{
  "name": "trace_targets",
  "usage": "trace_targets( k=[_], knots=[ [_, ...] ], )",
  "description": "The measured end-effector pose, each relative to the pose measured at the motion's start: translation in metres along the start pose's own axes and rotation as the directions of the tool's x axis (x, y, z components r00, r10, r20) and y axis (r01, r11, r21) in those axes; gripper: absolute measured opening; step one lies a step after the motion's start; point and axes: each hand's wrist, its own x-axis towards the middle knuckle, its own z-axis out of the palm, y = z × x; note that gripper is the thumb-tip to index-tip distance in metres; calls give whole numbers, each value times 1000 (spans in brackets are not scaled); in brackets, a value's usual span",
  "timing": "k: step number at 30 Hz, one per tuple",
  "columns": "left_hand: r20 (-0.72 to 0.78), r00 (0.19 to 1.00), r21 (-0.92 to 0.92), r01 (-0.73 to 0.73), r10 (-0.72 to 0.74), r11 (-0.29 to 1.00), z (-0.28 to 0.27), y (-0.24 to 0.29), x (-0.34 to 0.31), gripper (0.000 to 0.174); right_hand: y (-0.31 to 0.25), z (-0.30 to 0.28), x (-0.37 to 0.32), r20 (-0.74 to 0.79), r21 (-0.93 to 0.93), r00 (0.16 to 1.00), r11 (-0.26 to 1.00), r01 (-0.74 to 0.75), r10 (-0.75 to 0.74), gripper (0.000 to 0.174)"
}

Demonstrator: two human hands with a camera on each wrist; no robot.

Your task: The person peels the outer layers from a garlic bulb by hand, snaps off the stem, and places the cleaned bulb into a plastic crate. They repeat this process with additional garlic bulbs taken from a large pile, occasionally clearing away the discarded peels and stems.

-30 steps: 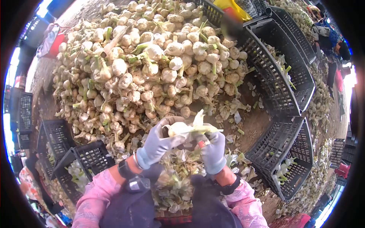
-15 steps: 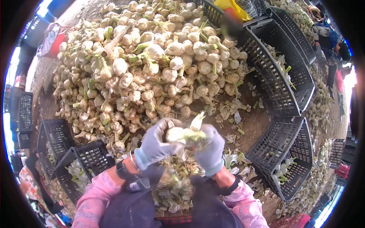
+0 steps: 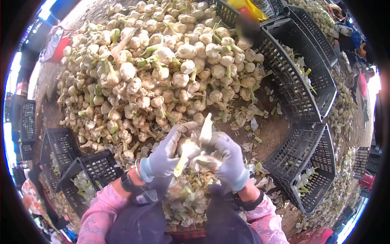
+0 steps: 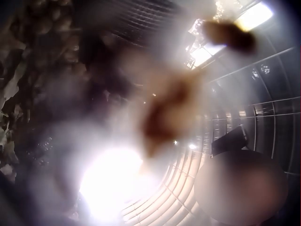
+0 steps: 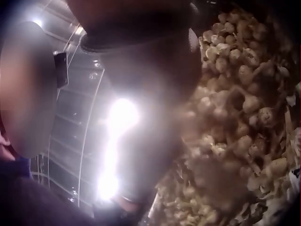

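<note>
Well, from where I stand, the weak spot looks to be the hold on the bulb (image 3: 189,146). It sits against the left hand (image 3: 164,152), on the side facing the other one, with gloved fingers curled over it, its stem (image 3: 180,165) hanging downward between both hands. If that hold loosened, I'd expect the bulb to roll out and drop into the scraps (image 3: 185,203) below the hands, pale among pale, and be a nuisance to find.

The right hand (image 3: 230,158) is half closed, fingers bent, tips next to a white strip (image 3: 206,129) standing up between the hands. Whether it pinches that strip, or whether the strip is joined to the bulb, I can't tell. If it is joined, a hard tug could rip it short or jerk the bulb loose.

Near the right thumb there's a blurred dark shape (image 3: 208,162) (blade or glove tip, I can't say). Were it a blade, a slip toward the left fingers could nick them, since everything is bunched so close.
</note>
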Motion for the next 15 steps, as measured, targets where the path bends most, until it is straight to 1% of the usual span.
trace_targets(
  k=[2,3,5,6,7,9,10,11,12,13,14,15],
  knots=[
    [1,997,245,-76,78,967,-2,-5,-1,79,-1,9,-3,-39,-126,999,992,26,-31,27],
    [-60,980,226,-174,192,958,5,1,1,72,0,12,-3,-55,-191,997,981,36,-47,25],
    [-265,958,37,-104,110,994,10,-19,0,66,2,17,-2,-92,-267,994,963,37,-64,20],
    [-357,933,-64,-79,51,995,12,-24,2,62,3,20,-2,-111,-302,991,953,34,-70,17],
    [-384,892,57,-234,237,971,12,-26,7,43,3,22,-3,-146,-259,989,966,-29,-9,16],
    [-328,941,-247,-166,79,955,9,-15,3,32,3,24,-3,-208,-168,972,975,-148,112,13],
    [-281,960,-390,-122,9,913,6,-10,2,27,11,22,-1,-263,-107,959,984,-140,107,11],
    [-221,975,-433,-101,3,896,0,-15,0,15,31,22,-1,-306,-77,941,981,-178,147,11],
    [-190,981,-448,-111,26,887,-3,-18,0,16,45,21,-2,-347,-44,919,976,-214,186,11],
    [-160,986,-462,-119,50,879,-5,-21,-2,17,44,14,-2,-358,-105,912,962,-251,199,11],
    [-131,989,-477,-127,73,870,-6,-22,-4,18,60,12,-4,-357,-146,921,965,-217,153,11],
    [-142,988,-491,-127,64,862,-5,-23,-5,20,71,10,-5,-370,-173,908,945,-276,198,11]
  ],
)
